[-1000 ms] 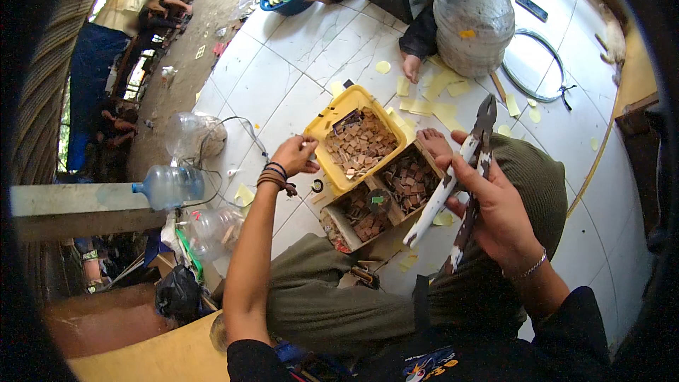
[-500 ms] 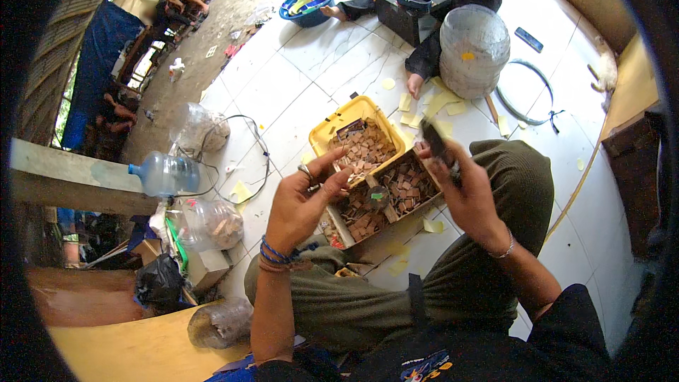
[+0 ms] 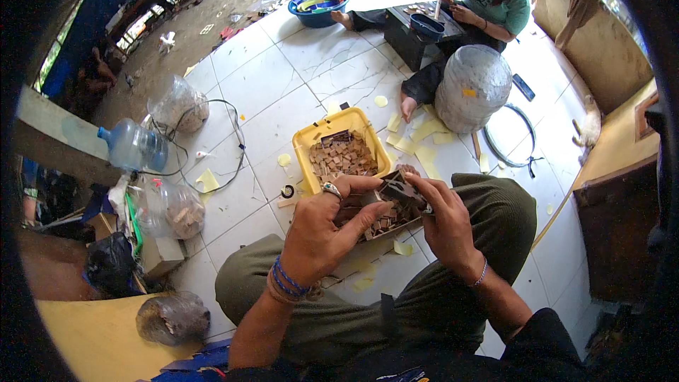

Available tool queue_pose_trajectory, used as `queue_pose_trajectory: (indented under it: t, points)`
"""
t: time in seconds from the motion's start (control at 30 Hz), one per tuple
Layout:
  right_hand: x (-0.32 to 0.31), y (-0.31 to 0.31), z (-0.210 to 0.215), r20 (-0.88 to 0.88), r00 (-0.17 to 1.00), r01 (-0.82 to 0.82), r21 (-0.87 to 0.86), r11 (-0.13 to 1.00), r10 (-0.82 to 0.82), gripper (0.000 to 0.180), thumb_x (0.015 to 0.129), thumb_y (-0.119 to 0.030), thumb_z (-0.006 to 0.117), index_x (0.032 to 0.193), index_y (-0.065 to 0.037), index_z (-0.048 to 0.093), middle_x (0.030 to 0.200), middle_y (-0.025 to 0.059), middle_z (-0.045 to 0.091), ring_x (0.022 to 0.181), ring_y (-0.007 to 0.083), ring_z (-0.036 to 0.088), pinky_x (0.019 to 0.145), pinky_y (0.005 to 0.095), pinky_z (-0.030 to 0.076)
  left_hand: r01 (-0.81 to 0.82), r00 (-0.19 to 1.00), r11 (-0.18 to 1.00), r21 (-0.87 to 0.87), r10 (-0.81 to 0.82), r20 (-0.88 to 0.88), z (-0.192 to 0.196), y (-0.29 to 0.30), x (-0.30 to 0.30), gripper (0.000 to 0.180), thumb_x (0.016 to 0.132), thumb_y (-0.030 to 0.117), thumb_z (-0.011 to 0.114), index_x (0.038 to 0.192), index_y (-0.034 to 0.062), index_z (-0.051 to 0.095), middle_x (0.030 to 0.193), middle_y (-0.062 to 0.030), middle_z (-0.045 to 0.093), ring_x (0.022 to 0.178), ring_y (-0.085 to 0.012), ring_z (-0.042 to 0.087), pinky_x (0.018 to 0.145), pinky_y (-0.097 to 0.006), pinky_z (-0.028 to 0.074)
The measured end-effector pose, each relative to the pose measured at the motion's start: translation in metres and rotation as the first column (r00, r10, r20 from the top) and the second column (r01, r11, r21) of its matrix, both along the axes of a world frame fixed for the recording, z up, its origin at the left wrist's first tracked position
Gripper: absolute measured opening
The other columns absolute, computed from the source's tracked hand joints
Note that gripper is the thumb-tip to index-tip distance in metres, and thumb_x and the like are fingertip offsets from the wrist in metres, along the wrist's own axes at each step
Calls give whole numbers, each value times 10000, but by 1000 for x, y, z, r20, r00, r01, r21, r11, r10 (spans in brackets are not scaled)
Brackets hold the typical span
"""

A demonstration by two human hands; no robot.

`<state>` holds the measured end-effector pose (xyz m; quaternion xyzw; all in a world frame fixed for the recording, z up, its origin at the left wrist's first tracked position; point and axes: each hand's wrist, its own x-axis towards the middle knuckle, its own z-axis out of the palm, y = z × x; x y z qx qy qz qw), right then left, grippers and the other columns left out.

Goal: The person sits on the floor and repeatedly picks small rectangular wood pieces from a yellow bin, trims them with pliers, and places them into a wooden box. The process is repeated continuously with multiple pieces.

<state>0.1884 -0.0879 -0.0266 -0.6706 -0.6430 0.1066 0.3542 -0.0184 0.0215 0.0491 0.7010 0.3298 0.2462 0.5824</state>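
Note:
My left hand (image 3: 322, 223), with a ring and blue bracelets, has thumb and index finger reaching right in a pinch. What lies between them is too small to make out. My right hand (image 3: 451, 230) grips a dark, shiny tool (image 3: 400, 191), perhaps a stapler; its kind is partly hidden by the fingers. Both hands meet over a box of small brown pieces (image 3: 385, 223), which they largely cover. Just beyond stands a yellow plastic basin (image 3: 305, 155) with many small flat brown pieces (image 3: 343, 155) in it.
Yellow paper scraps (image 3: 428, 131) lie on white tiles. Ahead, a co-worker (image 3: 488, 7) sits by a dark box (image 3: 403, 42) and a large clear container (image 3: 474, 88). A blue tub (image 3: 318, 18) stands farther off. Clear bottles (image 3: 138, 148) and cable stand at left; a cat (image 3: 588, 131) lies at right.
My hands have come together, the right one bringing the dark tool down and left towards my left hand. The view has shifted, showing more of the co-worker.

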Motion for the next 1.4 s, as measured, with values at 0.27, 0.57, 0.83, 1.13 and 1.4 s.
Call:
queue_pose_trajectory:
  t: [0.27, 0.57, 0.83, 1.13, 1.4]
  points:
    - [-3, 1, 0, -10, 1000, -8, 38, 999, 9, 713, 799, 141, 672, 1454, -121, 568, 1186, 173, 641, 1049, 375, 655, 894, 455, 537, 3, 1000, 986, 169, -7, 21, 3, -2, 1, 308, 983, 117, 747, 1247, -19, 666, 1007, -136, 752, 929, -155, 743, 803, -302, 602]
    - [-2, 0, -1, 18, 1000, 2, 54, 999, -3, 718, 802, 132, 691, 1458, -133, 568, 1155, 159, 644, 1031, 352, 656, 892, 450, 530, 16, 1000, 994, 106, -17, 5, 3, -2, 3, 329, 994, 143, 740, 1269, -16, 655, 995, -146, 747, 930, -163, 742, 810, -321, 604]
    - [-2, -1, -1, 34, 999, 12, 55, 998, -14, 700, 812, 114, 699, 1454, -134, 571, 1142, 156, 641, 1014, 350, 651, 878, 449, 526, 13, 1000, 995, 103, -11, -18, 1, -2, 3, 341, 991, 166, 742, 1277, -7, 680, 993, -156, 748, 902, -157, 729, 788, -315, 581]
    - [-1, -2, -5, 3, 1000, 11, 17, 1000, -11, 728, 802, 113, 686, 1466, -154, 555, 1191, 148, 622, 1070, 353, 635, 907, 455, 510, -13, 999, 988, 153, 7, 37, -7, -3, 5, 344, 981, 152, 747, 1284, -4, 698, 1025, -146, 742, 877, -176, 720, 792, -322, 568]
    - [0, -4, -4, -18, 1000, -1, -58, 998, 0, 805, 764, 115, 680, 1495, -183, 518, 1336, 132, 591, 1216, 363, 601, 979, 465, 481, -13, 999, 981, 194, 5, 41, -7, -2, 7, 371, 982, 133, 747, 1318, -8, 675, 1050, -138, 754, 911, -157, 728, 803, -298, 574]
